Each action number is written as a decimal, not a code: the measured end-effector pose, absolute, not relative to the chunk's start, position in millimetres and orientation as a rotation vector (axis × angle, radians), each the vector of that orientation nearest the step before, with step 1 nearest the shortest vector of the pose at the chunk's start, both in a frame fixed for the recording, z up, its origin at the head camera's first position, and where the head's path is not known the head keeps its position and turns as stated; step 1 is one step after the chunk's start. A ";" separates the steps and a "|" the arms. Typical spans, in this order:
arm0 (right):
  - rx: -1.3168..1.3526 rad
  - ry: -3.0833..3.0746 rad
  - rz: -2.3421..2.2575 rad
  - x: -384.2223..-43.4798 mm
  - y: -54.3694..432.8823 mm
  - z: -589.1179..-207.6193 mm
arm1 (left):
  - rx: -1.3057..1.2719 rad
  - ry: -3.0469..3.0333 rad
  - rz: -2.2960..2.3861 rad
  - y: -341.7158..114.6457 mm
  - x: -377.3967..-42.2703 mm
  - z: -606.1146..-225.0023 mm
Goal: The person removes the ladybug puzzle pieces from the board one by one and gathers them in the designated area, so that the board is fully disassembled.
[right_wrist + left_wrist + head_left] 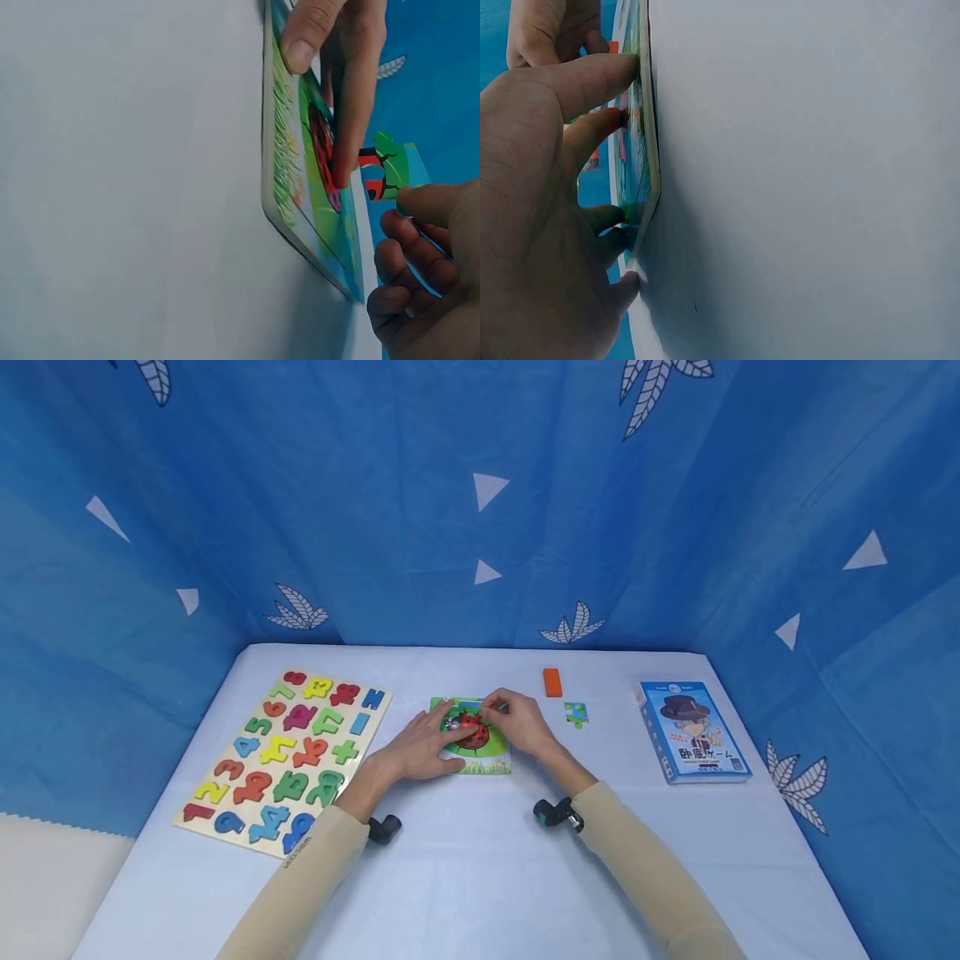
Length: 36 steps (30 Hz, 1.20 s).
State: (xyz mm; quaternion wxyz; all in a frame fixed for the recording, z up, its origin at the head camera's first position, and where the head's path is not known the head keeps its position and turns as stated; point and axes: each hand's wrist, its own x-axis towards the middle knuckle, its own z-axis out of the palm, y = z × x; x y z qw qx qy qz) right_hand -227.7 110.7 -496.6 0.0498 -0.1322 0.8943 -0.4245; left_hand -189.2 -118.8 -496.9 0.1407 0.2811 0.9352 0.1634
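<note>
A ladybug jigsaw puzzle (491, 766) lies flat on the table in the head view. My left hand (420, 750) rests on its left side with the fingers spread; in the left wrist view the fingertips touch the board's face and edge. Above the board's upper right part, my right hand (522, 723) pinches a puzzle piece (396, 169) between thumb and finger. That piece, green with red and black parts, stands raised off the board in the right wrist view. A loose puzzle piece (577, 713) sits to the right of the board.
At left lies a wooden number board (258, 748) with colourful digits. An orange block (552, 682) is just behind the loose piece. Farther right there is a blue game box (696, 735). Blue curtains (420, 502) surround the white table (480, 877) behind and at the sides.
</note>
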 end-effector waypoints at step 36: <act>-0.066 2.740 -1.174 -239.9 232.9 -488.5 | 0.821 2.699 0.496 -119.8 -189.7 -498.2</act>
